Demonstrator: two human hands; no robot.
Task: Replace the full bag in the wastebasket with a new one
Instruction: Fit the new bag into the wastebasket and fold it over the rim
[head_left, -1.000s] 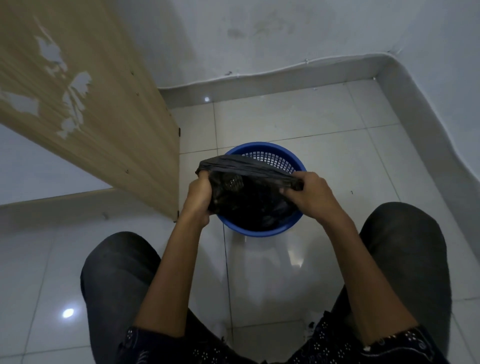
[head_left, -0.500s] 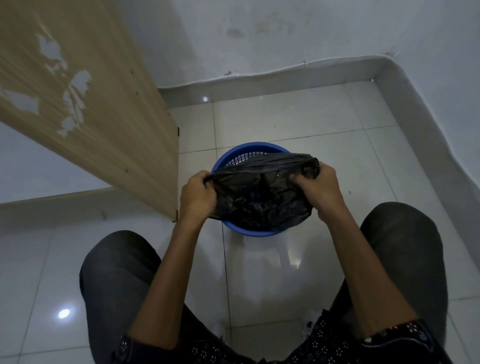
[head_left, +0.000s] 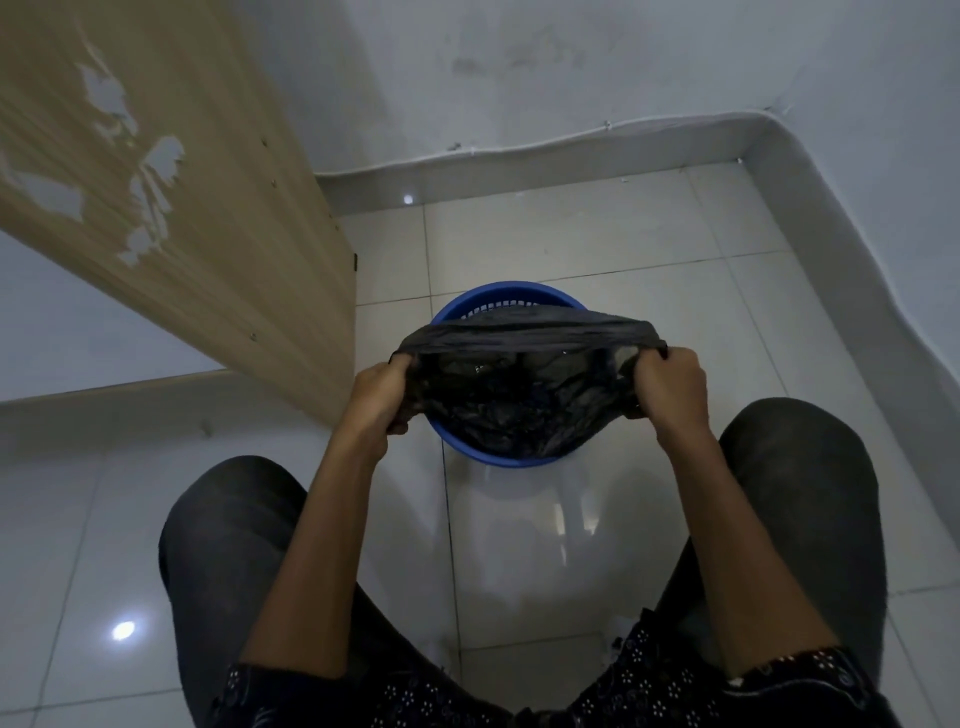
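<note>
Black bag (head_left: 511, 415) is at the blue wastebasket (head_left: 506, 292): lower part hangs down inside, mouth pulled wide and held just above the rim. Left hand (head_left: 382, 397) grips the left edge of the mouth, fingers curled round bunched film; right hand (head_left: 670, 387) grips the right edge the same way. Far edge of the mouth is stretched into a taut band across the basket, and the far rim shows bare beyond it. Near rim also shows bare under the bag, so the mouth is not yet cuffed over any side that can be seen. Bag looks slack and crumpled, with no load visible inside; judged to be the fresh liner. No filled bag is in view, so the removal step is judged done, though where the old bag went cannot be told. Left to do, by estimate: lower the mouth, fold it over the rim all round, press the film down against the basket walls
</note>
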